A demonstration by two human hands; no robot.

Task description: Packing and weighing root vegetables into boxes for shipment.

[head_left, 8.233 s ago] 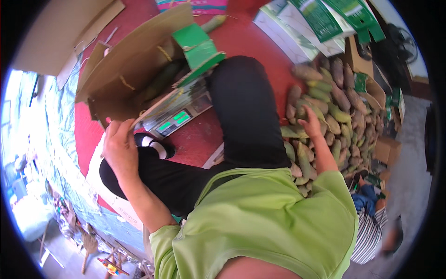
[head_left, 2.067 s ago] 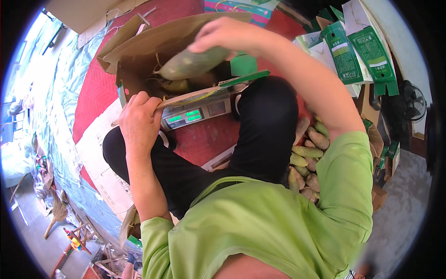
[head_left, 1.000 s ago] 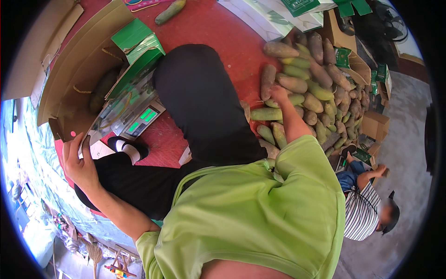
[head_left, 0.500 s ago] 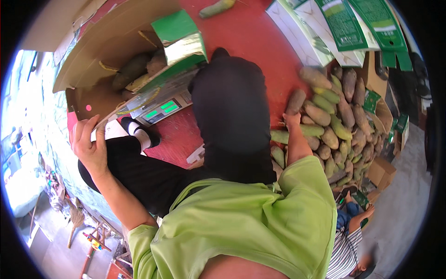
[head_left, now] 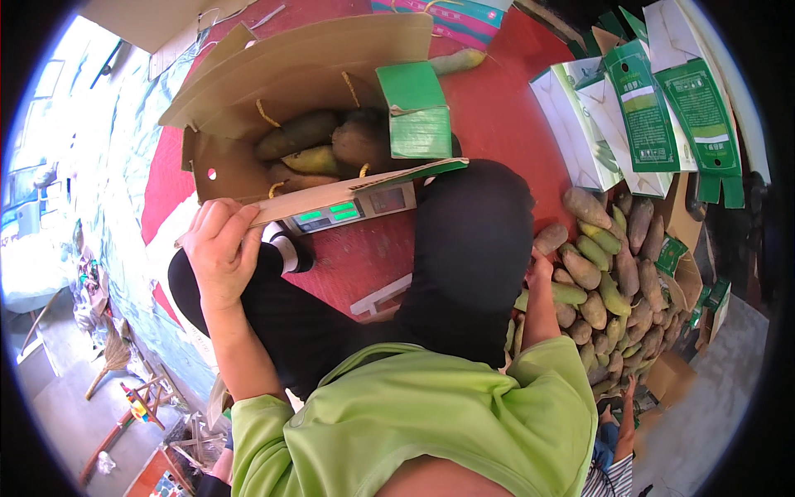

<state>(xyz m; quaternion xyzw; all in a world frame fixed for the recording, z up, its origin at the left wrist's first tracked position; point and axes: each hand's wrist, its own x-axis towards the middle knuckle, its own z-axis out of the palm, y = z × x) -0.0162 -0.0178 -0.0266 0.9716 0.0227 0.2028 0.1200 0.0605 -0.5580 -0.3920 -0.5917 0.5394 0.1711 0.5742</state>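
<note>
My left hand [head_left: 222, 248] is closed on the near flap of an open cardboard box [head_left: 310, 66], thumb and fingers pinching the flap's left end. Inside the box lie several long, soil-covered radishes [head_left: 296, 137], some dark green, some brownish. Beneath the box sits a digital scale [head_left: 389, 201] with a lit green display. Beyond my bent knee on the right, my right hand [head_left: 540, 269] is closed around one end of a brownish radish [head_left: 551, 238] at the left edge of a radish pile [head_left: 629, 282]. My knee partly hides that hand's fingers.
Folded green and white cartons [head_left: 638, 116] stand at the far right. A single pale green radish [head_left: 457, 61] lies on the red floor covering [head_left: 489, 116] beyond the box. Another person's arm [head_left: 627, 418] shows at lower right. A broom [head_left: 114, 352] is at the left.
The view has shifted, and the box interior shows more fully. My right hand and its radish have drawn lower, partly behind my knee. My left hand still grips the flap.
</note>
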